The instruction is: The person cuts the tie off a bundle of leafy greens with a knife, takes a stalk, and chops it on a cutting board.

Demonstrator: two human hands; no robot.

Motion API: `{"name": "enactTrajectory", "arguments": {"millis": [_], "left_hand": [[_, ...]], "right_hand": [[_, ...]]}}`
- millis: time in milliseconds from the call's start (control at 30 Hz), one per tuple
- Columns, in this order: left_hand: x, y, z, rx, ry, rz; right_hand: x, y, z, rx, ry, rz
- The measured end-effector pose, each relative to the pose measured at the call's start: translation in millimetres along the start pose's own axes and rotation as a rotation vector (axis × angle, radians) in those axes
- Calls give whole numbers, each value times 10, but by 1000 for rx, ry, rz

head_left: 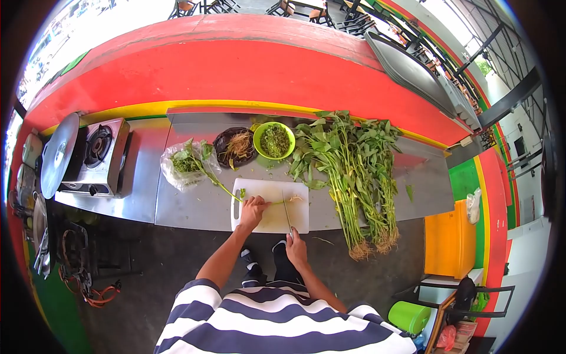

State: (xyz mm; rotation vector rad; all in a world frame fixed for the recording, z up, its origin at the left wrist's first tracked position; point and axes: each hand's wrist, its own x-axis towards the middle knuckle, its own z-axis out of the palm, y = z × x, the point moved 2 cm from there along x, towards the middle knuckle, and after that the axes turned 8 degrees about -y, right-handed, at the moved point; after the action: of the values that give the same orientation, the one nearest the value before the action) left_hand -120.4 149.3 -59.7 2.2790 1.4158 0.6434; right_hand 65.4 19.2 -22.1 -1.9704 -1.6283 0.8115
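Note:
A white cutting board (274,221) lies at the front of the steel table. My left hand (254,212) is closed on a green plant stalk (276,203) laid across it. A knife (286,213) is gripped in my right hand (296,248), its blade crossing the stalk. Thin pale roots (296,199) show just right of the blade. Left of my left hand, a long leafy stem (213,179) reaches up to a clear plastic bag (174,177) of greens; whether it is the same stalk, I cannot tell.
A large bundle of leafy stalks (348,183) with roots hangs over the table's front edge at right. Behind the board stand a green bowl (274,156) of chopped greens and a dark bag (227,158) of root trimmings. A gas stove (94,159) is at left.

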Motion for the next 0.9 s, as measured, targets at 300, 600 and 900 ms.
{"name": "enactTrajectory", "arguments": {"millis": [300,600,900], "left_hand": [[10,-34,17,-34,2,18],[-1,-17,-15,-87,-14,25],[-16,112,-126,-142,-17,-47]], "right_hand": [[192,149,90,-53,-79,59],[674,-4,55,-101,-158,67],[772,-96,-88,48,-136,-14]]}}
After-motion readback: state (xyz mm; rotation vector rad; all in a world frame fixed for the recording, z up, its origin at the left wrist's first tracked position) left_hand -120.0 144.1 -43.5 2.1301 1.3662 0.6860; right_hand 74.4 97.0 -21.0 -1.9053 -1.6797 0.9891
